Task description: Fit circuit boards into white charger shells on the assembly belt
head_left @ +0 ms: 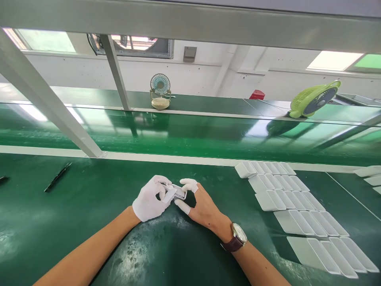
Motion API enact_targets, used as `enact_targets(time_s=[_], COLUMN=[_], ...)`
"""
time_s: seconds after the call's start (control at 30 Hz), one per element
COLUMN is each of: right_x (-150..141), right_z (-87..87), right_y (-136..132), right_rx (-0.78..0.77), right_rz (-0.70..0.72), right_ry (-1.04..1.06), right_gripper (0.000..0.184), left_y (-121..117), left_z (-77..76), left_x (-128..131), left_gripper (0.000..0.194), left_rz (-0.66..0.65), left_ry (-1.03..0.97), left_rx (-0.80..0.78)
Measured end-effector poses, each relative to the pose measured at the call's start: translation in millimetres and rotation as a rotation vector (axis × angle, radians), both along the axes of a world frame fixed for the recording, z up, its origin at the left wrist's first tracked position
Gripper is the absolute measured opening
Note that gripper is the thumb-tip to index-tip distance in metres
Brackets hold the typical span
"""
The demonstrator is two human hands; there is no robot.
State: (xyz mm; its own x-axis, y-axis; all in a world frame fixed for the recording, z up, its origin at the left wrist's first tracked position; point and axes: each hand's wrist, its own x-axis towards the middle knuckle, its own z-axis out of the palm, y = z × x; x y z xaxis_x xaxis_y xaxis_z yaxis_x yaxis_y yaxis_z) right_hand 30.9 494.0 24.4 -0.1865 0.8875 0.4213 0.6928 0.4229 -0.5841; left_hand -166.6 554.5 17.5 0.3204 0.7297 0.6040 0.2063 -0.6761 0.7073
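My left hand (150, 202), in a white glove, is closed around a small white plastic part (175, 192) just above the green bench (89, 222). My right hand (201, 206) wears white finger cots on thumb and forefinger and a wristwatch (238, 236). It pinches the same part from the right side. Both hands meet over the middle of the bench, close to my body. The part's underside is hidden by my fingers.
Rows of overlapping white plastic parts (297, 206) lie fanned out on the bench to the right. A black strip (58, 176) lies at the left. Beyond a white rail runs a green conveyor belt (190, 135). Two small fans (160, 91) (315, 99) stand on the far side.
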Motion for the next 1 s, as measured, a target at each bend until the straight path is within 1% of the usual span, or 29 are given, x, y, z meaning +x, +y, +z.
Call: enact_targets(time_s=[0.13, 0.3, 0.4, 0.47, 0.63, 0.73, 0.8, 0.93, 1.0], right_x=[4, 4, 5, 5, 1, -2, -2, -3, -4], right_z=[2.9, -1.6, -2.8, -2.2, -2.2, -4.3, -5.9, -9.4, -10.5], right_y=[-2, 0, 0, 0, -1, 0, -1, -1, 0], right_rx=[0.035, 0.148, 0.171, 0.147, 0.005, -0.016, -0.019, -0.037, -0.073], right_rz=[-0.021, 0.024, 0.039, 0.043, 0.09, 0.086, 0.071, 0.076, 0.075], right_ry=[-0.022, -0.103, -0.146, -0.139, -0.124, -0.068, -0.071, -0.054, 0.078], right_gripper=[0.022, 0.03, 0.033, 0.036, 0.037, 0.039, 0.039, 0.031, 0.025], left_y=[0, -1, -1, -1, -1, -1, -2, -1, 0], left_z=[2.5, 6.5, 7.7, 8.5, 9.9, 10.3, 10.2, 8.4, 6.4], left_x=[1, 1, 0, 1, 0, -1, -1, -2, -2], left_gripper=[0.04, 0.039, 0.039, 0.039, 0.039, 0.038, 0.037, 0.037, 0.033], left_rz=[0.025, 0.01, 0.005, 0.001, -0.008, -0.016, -0.022, -0.021, -0.014], left_ry=[0.008, 0.019, 0.02, 0.016, 0.025, 0.03, 0.027, 0.026, 0.026], left_rx=[0.012, 0.02, 0.018, 0.012, 0.007, 0.002, 0.001, -0.001, -0.009])
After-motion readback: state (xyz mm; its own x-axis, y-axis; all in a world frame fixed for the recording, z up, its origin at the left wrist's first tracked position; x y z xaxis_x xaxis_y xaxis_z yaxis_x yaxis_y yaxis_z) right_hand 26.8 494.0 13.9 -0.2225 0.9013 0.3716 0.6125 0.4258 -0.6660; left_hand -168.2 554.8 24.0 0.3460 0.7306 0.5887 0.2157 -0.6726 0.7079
